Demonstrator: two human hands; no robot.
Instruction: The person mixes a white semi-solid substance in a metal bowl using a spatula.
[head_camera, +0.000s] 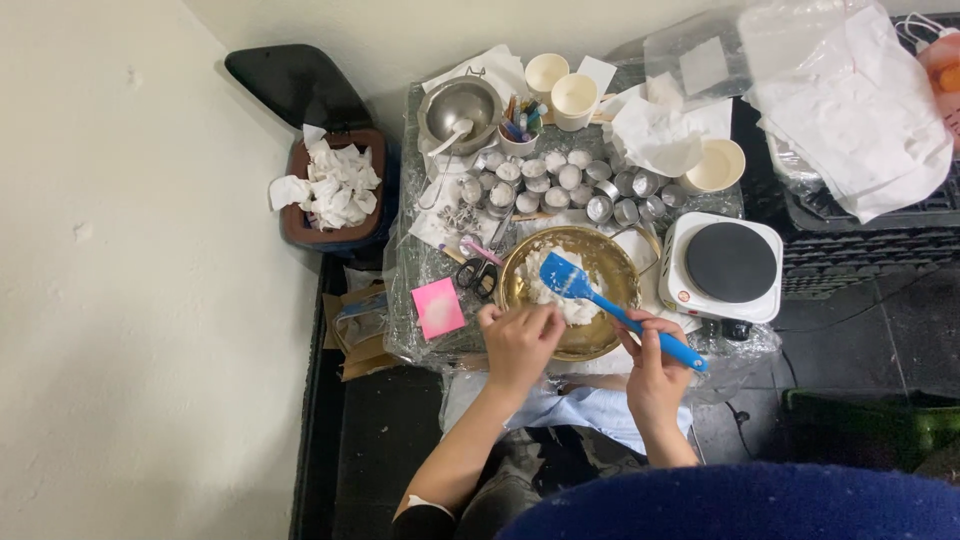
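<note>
A gold metal bowl with white flaky material in it sits at the table's near edge. My right hand grips the handle of a blue spatula, whose blade rests over the white material. My left hand is on the bowl's near left rim, fingers curled, and seems to hold the bowl steady.
Behind the bowl stand several small metal cups, a steel bowl with a spoon, paper cups and a pen holder. A white hot plate is right; scissors and pink notes left. A tissue-filled bin stands beside the table.
</note>
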